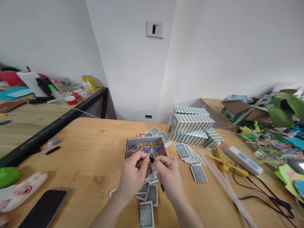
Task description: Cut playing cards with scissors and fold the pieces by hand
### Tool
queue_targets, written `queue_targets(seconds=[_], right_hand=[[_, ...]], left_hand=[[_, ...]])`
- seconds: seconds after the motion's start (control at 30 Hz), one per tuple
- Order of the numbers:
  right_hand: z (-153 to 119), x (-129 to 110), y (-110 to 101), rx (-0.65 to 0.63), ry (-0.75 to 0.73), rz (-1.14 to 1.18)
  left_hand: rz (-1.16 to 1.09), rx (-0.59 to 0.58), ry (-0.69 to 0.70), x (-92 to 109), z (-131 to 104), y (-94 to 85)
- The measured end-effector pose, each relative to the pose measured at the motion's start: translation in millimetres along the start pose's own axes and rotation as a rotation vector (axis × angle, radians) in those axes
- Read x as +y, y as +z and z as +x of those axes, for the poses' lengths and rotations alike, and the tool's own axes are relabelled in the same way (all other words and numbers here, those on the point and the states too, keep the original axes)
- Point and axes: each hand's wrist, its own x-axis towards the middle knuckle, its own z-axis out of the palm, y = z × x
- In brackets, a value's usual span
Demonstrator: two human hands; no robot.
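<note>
My left hand (134, 171) and my right hand (169, 175) meet at the fingertips over the near edge of an open box (145, 147) filled with small multicoloured pieces. Both hands are pinched closed, and whatever lies between the fingertips is too small to make out. Dark green nails show on my right hand. Below and between the hands, patterned playing cards (146, 213) lie loosely on the wooden table (95, 152). More cards (163, 136) rest behind the box, and others (184, 151) are fanned out to its right.
Stacked card boxes (193, 123) stand at the back right. A yellow glue gun (231, 166), a power strip (244, 160), cables and glue sticks (225, 186) lie to the right. A phone (44, 209) and a white patterned case (23, 191) are at left.
</note>
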Motion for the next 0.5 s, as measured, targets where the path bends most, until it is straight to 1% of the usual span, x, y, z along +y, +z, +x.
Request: queue_targets(seconds=[0.13, 0.37, 0.5], right_hand=[[-2.0, 0.7, 1.2, 0.009, 0.013, -0.003], [-7.4, -3.6, 6.0, -0.047, 0.018, 0.029], [-5.3, -4.0, 6.1, -0.071, 0.042, 0.057]], left_hand=[[-0.001, -0.009, 0.002, 2.0, -0.2, -0.2], [-0.124, 0.003, -0.083, 0.7, 2.5, -5.3], [-0.138, -0.019, -0.098, 2.1, 4.5, -8.9]])
